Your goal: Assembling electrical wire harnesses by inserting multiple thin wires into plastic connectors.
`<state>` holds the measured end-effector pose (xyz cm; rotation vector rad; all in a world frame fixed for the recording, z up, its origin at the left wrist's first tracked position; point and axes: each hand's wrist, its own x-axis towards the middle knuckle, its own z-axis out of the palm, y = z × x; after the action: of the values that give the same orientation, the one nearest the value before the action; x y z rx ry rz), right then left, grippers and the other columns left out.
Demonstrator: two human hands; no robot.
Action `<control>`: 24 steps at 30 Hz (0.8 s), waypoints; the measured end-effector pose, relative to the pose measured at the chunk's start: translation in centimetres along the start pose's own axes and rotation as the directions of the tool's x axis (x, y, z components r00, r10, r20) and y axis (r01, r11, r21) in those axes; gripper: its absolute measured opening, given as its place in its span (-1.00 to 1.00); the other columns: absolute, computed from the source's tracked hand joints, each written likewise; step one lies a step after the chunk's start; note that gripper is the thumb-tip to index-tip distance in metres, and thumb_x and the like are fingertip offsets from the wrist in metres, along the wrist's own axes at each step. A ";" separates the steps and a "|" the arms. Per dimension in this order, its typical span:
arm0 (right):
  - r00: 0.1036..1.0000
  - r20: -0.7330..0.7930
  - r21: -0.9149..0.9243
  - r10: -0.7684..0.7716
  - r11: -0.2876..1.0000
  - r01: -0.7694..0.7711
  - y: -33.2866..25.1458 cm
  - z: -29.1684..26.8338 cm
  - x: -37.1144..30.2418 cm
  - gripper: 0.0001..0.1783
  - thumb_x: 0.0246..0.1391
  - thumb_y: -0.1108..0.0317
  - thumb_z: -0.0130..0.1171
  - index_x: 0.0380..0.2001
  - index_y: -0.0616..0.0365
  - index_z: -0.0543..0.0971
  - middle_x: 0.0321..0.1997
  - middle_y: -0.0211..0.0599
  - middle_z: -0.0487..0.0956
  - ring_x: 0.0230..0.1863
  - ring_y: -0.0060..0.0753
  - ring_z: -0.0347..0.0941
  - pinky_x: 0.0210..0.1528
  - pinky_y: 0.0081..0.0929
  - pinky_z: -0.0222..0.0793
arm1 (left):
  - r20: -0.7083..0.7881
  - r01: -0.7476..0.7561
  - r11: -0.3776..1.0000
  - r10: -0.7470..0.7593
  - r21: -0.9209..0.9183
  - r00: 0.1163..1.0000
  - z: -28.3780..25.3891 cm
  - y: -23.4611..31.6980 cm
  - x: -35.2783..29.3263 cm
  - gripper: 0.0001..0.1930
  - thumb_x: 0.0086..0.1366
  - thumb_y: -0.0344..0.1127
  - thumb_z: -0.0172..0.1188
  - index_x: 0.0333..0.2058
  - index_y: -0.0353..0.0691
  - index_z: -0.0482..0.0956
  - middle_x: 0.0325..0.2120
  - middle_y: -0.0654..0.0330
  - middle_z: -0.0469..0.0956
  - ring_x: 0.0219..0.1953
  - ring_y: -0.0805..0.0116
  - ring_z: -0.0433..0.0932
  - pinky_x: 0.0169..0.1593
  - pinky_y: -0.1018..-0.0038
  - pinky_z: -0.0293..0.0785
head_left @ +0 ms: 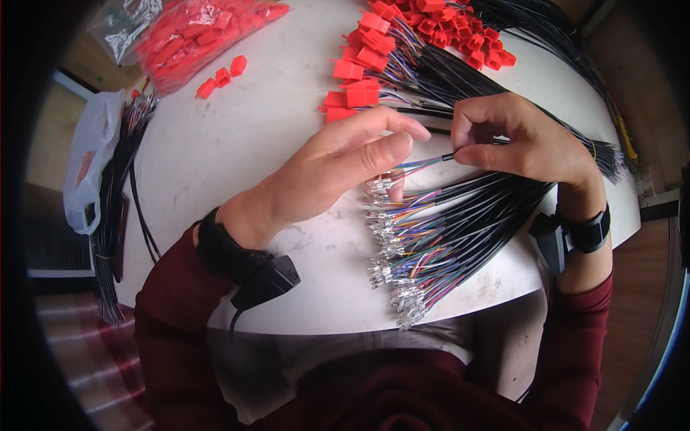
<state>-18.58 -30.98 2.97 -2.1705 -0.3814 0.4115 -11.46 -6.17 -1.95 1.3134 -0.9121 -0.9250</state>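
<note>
My right hand (514, 140) pinches a thin black cable between thumb and forefinger. From its stripped end, several coloured wires (425, 165) run left to bare metal terminals (381, 184). My left hand (330, 161) is held over those terminals, its thumb and forefinger stretched out and apart; part of its other fingers is hidden below. Just nearer to me, a fanned bundle of black cables (496, 215) lies with its terminal ends (384, 233) pointing left. Beyond my hands, cables with red plastic connector housings (363, 92) on their ends are piled up.
Loose red housings (223, 77) lie on the white table (237, 144), near a clear bag of them (205, 36). More red housings (467, 36) are heaped at the far side. At the left edge hang black cables (115, 215) beside a white plastic bag (86, 165).
</note>
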 end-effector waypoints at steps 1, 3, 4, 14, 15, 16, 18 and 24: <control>0.999 0.019 -0.025 0.032 0.999 -0.032 -0.1 0.0 0.1 -0.90 0.04 0.51 0.23 -0.42 0.27 0.49 -0.43 -0.49 0.45 -0.37 -0.66 0.32 -0.26 -0.61 0.25 | -0.001 0.002 1.000 -0.002 0.000 1.000 0.0 0.1 0.0 -0.47 0.47 0.00 -0.13 0.14 -0.39 0.29 -0.44 0.22 0.53 -0.25 0.48 0.49 -0.05 0.51 0.35; 0.997 0.036 -0.052 0.064 0.997 -0.062 -0.2 0.0 0.1 -0.89 0.04 0.50 0.24 -0.43 0.27 0.49 -0.43 -0.49 0.45 -0.38 -0.65 0.31 -0.27 -0.59 0.24 | -0.004 0.024 0.999 -0.024 0.042 1.000 0.0 0.4 -0.1 -0.50 0.47 -0.02 -0.13 0.12 -0.38 0.32 -0.49 0.26 0.52 -0.30 0.52 0.48 -0.10 0.54 0.35; 0.998 0.032 -0.047 0.055 0.997 -0.053 -0.1 0.1 0.1 -0.88 0.05 0.50 0.24 -0.42 0.27 0.49 -0.43 -0.50 0.45 -0.37 -0.66 0.32 -0.26 -0.60 0.25 | -0.004 0.022 0.999 -0.022 0.043 1.000 0.0 0.3 -0.1 -0.50 0.47 -0.02 -0.13 0.12 -0.38 0.32 -0.49 0.26 0.52 -0.30 0.52 0.48 -0.10 0.54 0.35; 0.996 -0.075 0.086 -0.046 0.995 0.052 1.0 0.7 0.4 -0.93 0.12 0.54 0.18 -0.38 0.25 0.47 -0.41 -0.53 0.40 -0.30 -0.74 0.32 -0.20 -0.68 0.26 | -0.200 0.016 0.994 -0.037 -0.104 0.979 -0.2 0.4 -0.2 -0.49 0.45 0.05 -0.13 0.02 -0.35 0.40 -0.30 0.25 0.45 -0.28 0.48 0.42 -0.18 0.50 0.34; 0.996 -0.076 0.086 -0.045 0.995 0.052 1.1 0.7 0.5 -0.93 0.12 0.54 0.18 -0.38 0.25 0.47 -0.41 -0.53 0.40 -0.30 -0.74 0.32 -0.20 -0.68 0.26 | -0.196 0.013 0.995 -0.032 -0.099 0.980 -0.2 0.3 -0.2 -0.50 0.45 0.05 -0.11 0.00 -0.35 0.41 -0.28 0.25 0.45 -0.28 0.48 0.42 -0.17 0.50 0.34; 0.996 -0.077 0.097 -0.035 0.994 0.042 1.2 0.7 0.5 -0.92 0.12 0.54 0.17 -0.39 0.25 0.46 -0.41 -0.53 0.40 -0.30 -0.74 0.31 -0.20 -0.68 0.25 | -0.196 0.012 0.995 -0.032 -0.099 0.980 -0.3 0.2 -0.1 -0.50 0.45 0.05 -0.11 0.00 -0.35 0.41 -0.28 0.25 0.45 -0.28 0.48 0.42 -0.17 0.50 0.34; 0.997 -0.077 0.109 -0.026 0.994 0.034 1.3 0.6 0.6 -0.91 0.12 0.53 0.17 -0.39 0.24 0.45 -0.40 -0.53 0.40 -0.30 -0.74 0.30 -0.21 -0.68 0.25 | -0.246 0.010 0.996 -0.030 -0.083 0.969 -0.4 0.1 -0.1 -0.51 0.46 0.05 -0.13 -0.03 -0.33 0.44 -0.27 0.24 0.45 -0.29 0.49 0.42 -0.17 0.51 0.35; 0.992 -0.122 0.142 -0.020 0.989 0.038 1.9 1.0 1.1 -0.88 0.10 0.50 0.18 -0.42 0.21 0.42 -0.41 -0.54 0.39 -0.33 -0.74 0.27 -0.25 -0.68 0.21 | -0.185 -0.002 1.000 0.000 -0.013 0.983 -0.7 -0.1 0.0 -0.73 0.37 -0.28 0.08 -0.05 -0.31 0.47 -0.29 0.26 0.48 -0.31 0.56 0.43 -0.19 0.59 0.36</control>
<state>-17.82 -30.93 0.72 -2.0352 -0.3065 0.2814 -10.87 -5.90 -2.05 1.3630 -0.7609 -0.7920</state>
